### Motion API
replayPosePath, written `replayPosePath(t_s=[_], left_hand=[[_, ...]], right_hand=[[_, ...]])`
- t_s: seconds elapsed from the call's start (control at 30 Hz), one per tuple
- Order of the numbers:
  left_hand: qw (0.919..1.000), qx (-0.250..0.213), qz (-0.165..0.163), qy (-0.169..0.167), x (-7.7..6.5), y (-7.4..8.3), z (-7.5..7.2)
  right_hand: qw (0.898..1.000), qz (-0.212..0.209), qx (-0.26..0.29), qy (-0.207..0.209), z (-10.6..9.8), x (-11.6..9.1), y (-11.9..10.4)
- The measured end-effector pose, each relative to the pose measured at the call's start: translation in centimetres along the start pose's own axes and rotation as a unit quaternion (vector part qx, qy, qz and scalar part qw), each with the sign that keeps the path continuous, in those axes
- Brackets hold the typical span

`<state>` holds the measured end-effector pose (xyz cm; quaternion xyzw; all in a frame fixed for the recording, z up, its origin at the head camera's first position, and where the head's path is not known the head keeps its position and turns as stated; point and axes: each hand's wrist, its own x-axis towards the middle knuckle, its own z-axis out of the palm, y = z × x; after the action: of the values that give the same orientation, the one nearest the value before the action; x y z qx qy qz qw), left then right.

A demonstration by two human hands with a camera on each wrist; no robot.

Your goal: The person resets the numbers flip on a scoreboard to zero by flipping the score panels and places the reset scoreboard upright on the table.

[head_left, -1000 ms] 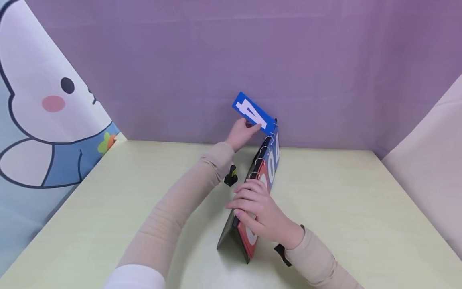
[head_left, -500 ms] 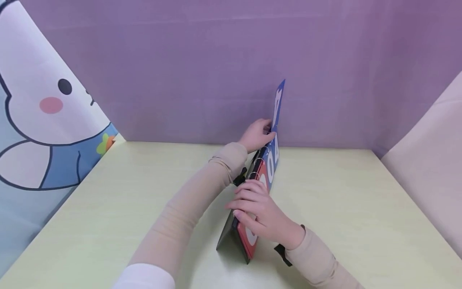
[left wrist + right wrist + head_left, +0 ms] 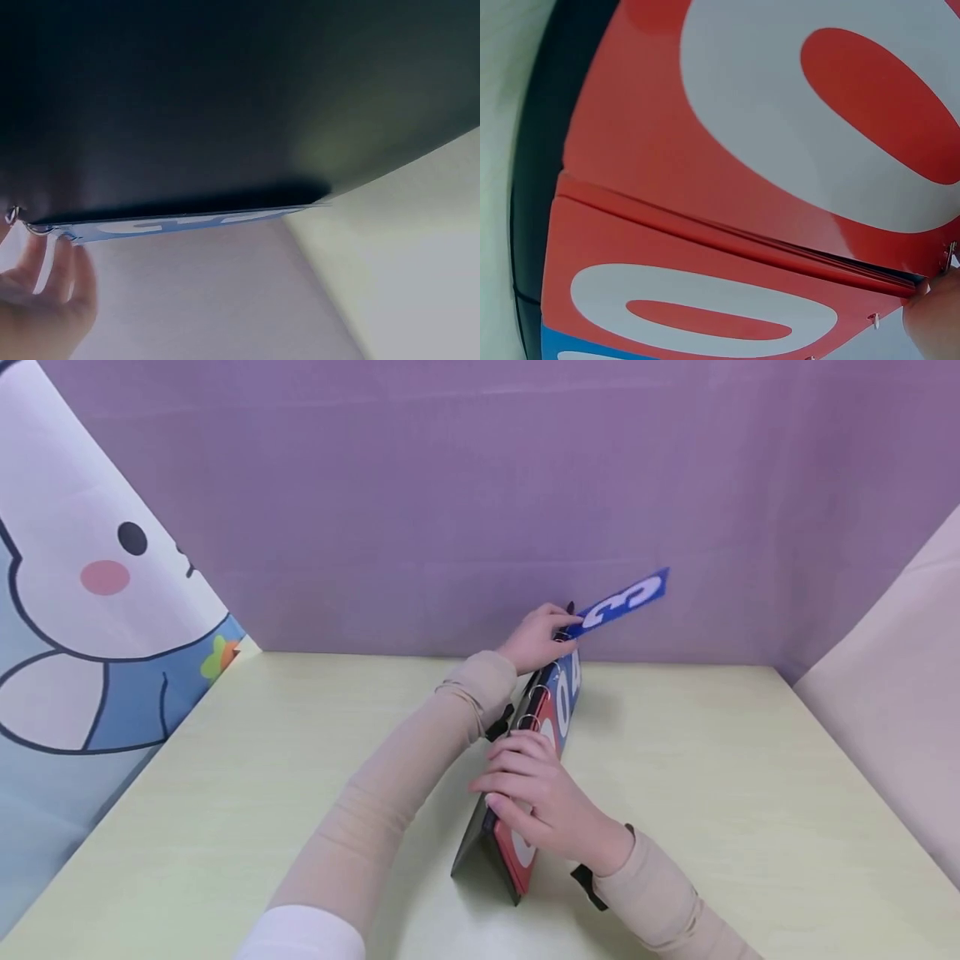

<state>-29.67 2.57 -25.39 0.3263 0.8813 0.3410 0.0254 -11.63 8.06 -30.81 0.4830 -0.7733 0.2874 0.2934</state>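
Observation:
A flip scoreboard (image 3: 573, 697) stands on the table like a tent, its ringed spine running away from me. At its far end my left hand (image 3: 534, 642) has its fingertips right at the rings, beside the base of a raised blue card (image 3: 626, 597) showing a white 3. That card slants out to the right. In the left wrist view, the fingers (image 3: 79, 281) reach up to the card's ringed edge. My right hand (image 3: 551, 802) holds the near end, fingers bent over the top edge. Red cards (image 3: 697, 315) with white zeros fill the right wrist view.
The pale table (image 3: 712, 793) extends on both sides of the scoreboard. A purple backdrop (image 3: 375, 527) rises close behind its far end. A cartoon-printed sheet (image 3: 60, 610) hangs at the left, and a pale sheet (image 3: 892, 677) at the right.
The blue card has swung from leaning left with a 4 showing, through upright, to slanting right with a 3 showing. My left hand moved slightly right, then stayed; the right hand kept still.

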Motion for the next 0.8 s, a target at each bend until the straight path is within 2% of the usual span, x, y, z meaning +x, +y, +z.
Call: replayPosePath(t_s=[0.2, 0.37, 0.47, 0.57, 0.63, 0.8], left_hand=[[0.9973, 0.065, 0.0, -0.036, -0.3, 0.8, -0.3], [0.9897, 0.125, -0.003, -0.069, -0.3, 1.3, -0.6], [0.9776, 0.19, 0.002, -0.091, -0.1, 1.7, -0.9], [0.9585, 0.263, 0.018, -0.109, 0.2, 2.0, -1.0], [0.9487, 0.292, 0.024, -0.119, 0.3, 2.3, -1.0], [0.9395, 0.313, 0.02, -0.139, 0.5, 2.4, -1.0]], right_hand=[[1.0, 0.007, 0.01, -0.004, 0.0, -0.1, -0.2], [1.0, 0.007, 0.012, -0.004, 0.0, -0.2, -0.3], [1.0, 0.006, 0.013, -0.005, -0.1, -0.2, -0.4], [1.0, 0.002, 0.012, -0.006, -0.2, -0.2, -0.4], [1.0, -0.001, 0.008, -0.005, -0.3, -0.2, -0.3], [1.0, -0.01, -0.003, 0.002, -0.3, -0.3, -0.2]])
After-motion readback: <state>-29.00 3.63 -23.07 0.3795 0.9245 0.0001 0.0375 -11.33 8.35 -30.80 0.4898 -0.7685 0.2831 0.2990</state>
